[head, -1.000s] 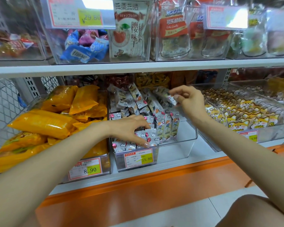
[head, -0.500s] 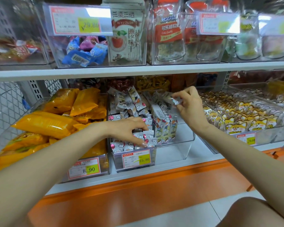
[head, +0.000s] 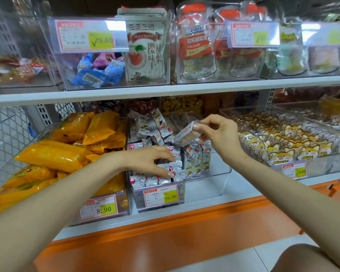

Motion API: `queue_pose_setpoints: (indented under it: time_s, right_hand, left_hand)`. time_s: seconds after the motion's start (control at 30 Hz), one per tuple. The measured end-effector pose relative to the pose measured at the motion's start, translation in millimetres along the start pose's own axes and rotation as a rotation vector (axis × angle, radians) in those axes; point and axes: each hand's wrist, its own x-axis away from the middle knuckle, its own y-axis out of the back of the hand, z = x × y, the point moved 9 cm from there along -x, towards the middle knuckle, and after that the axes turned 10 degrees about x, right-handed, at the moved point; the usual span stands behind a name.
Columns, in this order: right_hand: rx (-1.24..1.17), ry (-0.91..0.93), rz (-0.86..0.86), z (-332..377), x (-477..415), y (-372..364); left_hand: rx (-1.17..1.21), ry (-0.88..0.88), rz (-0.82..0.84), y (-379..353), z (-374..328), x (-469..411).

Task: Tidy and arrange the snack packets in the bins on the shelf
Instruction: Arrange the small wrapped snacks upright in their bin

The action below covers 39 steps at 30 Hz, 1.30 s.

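A clear bin (head: pixel 216 181) in the middle of the lower shelf holds several small white snack packets (head: pixel 196 160), some standing in rows at the front. My left hand (head: pixel 155 160) rests with straight fingers on the front rows and presses them. Above the standing packets, my right hand (head: pixel 220 134) pinches one small packet (head: pixel 186 134) between thumb and fingers. More loose packets lie piled at the back of the bin.
Orange bags (head: pixel 53 154) fill the bin to the left, priced 8.90. A bin of fox-print sweets (head: pixel 294 146) stands to the right. The upper shelf (head: pixel 185 89) carries clear bins of candies and pouches. An orange ledge (head: pixel 165 232) runs below the shelf.
My right hand has lifted one packet from the back pile and drawn it forward over the standing rows. My left hand stays on the front packets. The view has shifted slightly down.
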Motion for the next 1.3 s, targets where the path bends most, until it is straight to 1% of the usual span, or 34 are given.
queue_pose_setpoints:
  time_s: [0.17,0.43,0.63,0.7,0.83,0.9,0.97,1.03,1.13,1.23,1.3]
  right_hand:
    - [-0.02,-0.045,0.026,0,-6,-4]
    - [0.057,-0.144,0.157,-14,-7,-33]
    - [0.09,-0.144,0.267,-14,-10,-49]
    - [0.128,-0.127,0.303,-11,-10,-55]
    - [0.404,0.029,0.298,-3,-18,-58]
    - [0.441,0.05,0.311,-3,-18,-61]
    - [0.469,0.067,0.318,-2,-18,-64]
    - [0.469,0.083,0.323,0,-18,-67]
    - [0.487,0.1,0.337,3,-20,-72]
    - [0.479,0.11,0.356,3,-22,-75]
    - [0.452,0.115,0.365,4,-21,-76]
  left_hand:
    - [0.025,-0.005,0.001,0,1,-1]
    - [0.041,-0.029,-0.01,1,3,-3]
    - [0.034,-0.032,-0.022,2,4,-4]
    - [0.036,-0.031,-0.024,1,4,-3]
    - [0.063,-0.021,-0.039,3,3,-2]
    - [0.056,-0.025,-0.052,6,2,-1]
    - [0.046,-0.057,-0.117,13,-2,-1]
    - [0.073,-0.061,-0.257,25,-3,1]
    - [0.186,-0.009,-0.472,42,5,5]
    - [0.316,0.021,-0.576,47,10,9]
    - [0.349,0.013,-0.598,47,9,9]
